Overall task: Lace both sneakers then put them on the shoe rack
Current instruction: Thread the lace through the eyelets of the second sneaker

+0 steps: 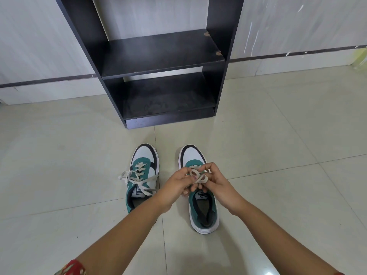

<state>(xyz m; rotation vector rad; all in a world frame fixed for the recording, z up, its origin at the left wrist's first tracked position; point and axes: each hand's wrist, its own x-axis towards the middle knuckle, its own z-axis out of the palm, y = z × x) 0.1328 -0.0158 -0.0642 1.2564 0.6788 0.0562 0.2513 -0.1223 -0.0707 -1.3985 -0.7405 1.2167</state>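
Both hands, left hand (pixel 175 183) and right hand (pixel 216 183), pinch lace loops (pixel 196 176) over the right sneaker (pixel 202 207); next, pull the bow tight.

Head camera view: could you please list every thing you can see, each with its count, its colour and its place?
left sneaker: one, teal, white and black, on the floor, toe toward the rack, lace already tied in a bow.
right sneaker: one, same colours, on the floor beside the other, apart from it.
lace: one, off-white, looped over the right sneaker, held between both hands.
shoe rack: one, black, against the wall, no shoes on the two shelves in view.
floor: pale tiles.
wall: light grey panels with a dark strip low down.
left hand: one, grip closed on the lace.
right hand: one, grip closed on the lace.
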